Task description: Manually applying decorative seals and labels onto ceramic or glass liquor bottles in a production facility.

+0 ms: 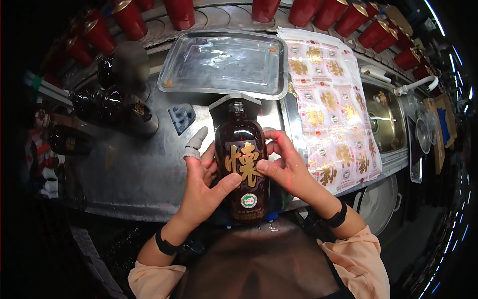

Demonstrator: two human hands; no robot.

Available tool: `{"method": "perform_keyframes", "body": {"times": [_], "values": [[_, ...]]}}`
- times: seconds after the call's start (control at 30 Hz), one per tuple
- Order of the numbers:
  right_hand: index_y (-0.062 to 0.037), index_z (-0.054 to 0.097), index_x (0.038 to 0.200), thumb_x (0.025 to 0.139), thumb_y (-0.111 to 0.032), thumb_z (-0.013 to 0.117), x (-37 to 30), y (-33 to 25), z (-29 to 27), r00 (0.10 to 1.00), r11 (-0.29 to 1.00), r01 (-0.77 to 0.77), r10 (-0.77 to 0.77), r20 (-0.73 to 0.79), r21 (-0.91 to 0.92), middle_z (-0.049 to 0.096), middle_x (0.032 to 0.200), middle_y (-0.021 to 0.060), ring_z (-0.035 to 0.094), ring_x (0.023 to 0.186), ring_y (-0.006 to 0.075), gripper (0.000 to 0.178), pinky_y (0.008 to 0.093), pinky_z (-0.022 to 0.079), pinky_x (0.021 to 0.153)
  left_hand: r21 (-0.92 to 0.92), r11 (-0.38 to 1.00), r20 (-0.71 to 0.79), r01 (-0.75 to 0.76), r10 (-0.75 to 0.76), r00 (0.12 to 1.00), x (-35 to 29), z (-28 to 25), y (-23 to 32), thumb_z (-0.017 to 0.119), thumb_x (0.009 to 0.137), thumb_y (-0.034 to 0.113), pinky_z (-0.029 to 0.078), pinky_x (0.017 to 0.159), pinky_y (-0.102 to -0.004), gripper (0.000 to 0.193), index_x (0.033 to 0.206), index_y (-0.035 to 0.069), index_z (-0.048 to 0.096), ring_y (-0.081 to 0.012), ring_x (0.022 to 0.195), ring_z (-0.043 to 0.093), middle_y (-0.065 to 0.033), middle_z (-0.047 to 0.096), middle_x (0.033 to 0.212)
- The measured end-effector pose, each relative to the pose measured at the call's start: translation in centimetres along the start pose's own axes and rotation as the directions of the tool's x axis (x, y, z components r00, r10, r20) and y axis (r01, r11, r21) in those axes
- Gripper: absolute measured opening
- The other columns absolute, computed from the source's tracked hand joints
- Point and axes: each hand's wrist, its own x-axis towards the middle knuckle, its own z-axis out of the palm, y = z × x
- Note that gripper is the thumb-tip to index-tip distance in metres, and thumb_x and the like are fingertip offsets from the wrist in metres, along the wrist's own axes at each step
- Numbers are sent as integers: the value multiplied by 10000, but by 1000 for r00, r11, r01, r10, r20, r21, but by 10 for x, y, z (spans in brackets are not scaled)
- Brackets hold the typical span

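In front of me, both hands hold a dark brown glass bottle (242,134) with an open threaded neck pointing away. Large gold characters and a small round green-and-white sticker (248,201) show on its face. My left hand (206,174) is wrapped along the left side, thumb pressed on the front; a pale finger cot (197,142) covers one raised finger. From the right side, my right hand (288,167) grips the bottle, its thumb at the edge of the gold lettering. Behind the neck sits a dark angular rest (219,102). Fingers behind the bottle are hidden.
Beyond is a shallow clear tray (224,62). Gold-lettered decal sheets (331,117) lie to the right, before a metal sink (386,124). Several dark bottles (107,104) stand at left on the metal worktop (134,174). Red gold-topped containers (179,12) line a conveyor behind.
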Motion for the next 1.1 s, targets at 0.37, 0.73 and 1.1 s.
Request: {"method": "perform_keyframes", "body": {"times": [0.37, 0.73, 1.1], "values": [[-65, 484, 1242, 960, -372, 661, 12, 8, -1, 1000, 1000, 0, -1, 26, 29, 521, 847, 13, 514, 810, 82, 453, 241, 438, 722, -109, 992, -26, 62, -66, 997, 12, -3, -1, 693, 917, 108, 439, 1060, -393, 857, 1516, 67, 81, -257, 1255, 534, -254, 461, 1413], [-50, 484, 1241, 960, -380, 649, 15, 5, -2, 998, 999, -41, 40, 54, 33, 573, 845, 42, 552, 822, 105, 463, 261, 448, 736, -131, 989, -35, 68, -74, 997, 12, -2, -1, 676, 927, 94, 442, 1056, -389, 839, 1515, 54, 78, -253, 1251, 536, -246, 479, 1395], [5, 466, 1224, 912, -531, 637, 23, -7, 1, 996, 985, -77, 83, 36, -152, 629, 863, 119, 605, 837, 168, 643, 305, 486, 732, -150, 987, -68, 58, -69, 995, 17, 0, 0, 640, 960, 94, 480, 1012, -361, 743, 1499, 42, 132, -244, 1182, 591, -255, 525, 1332]]}}
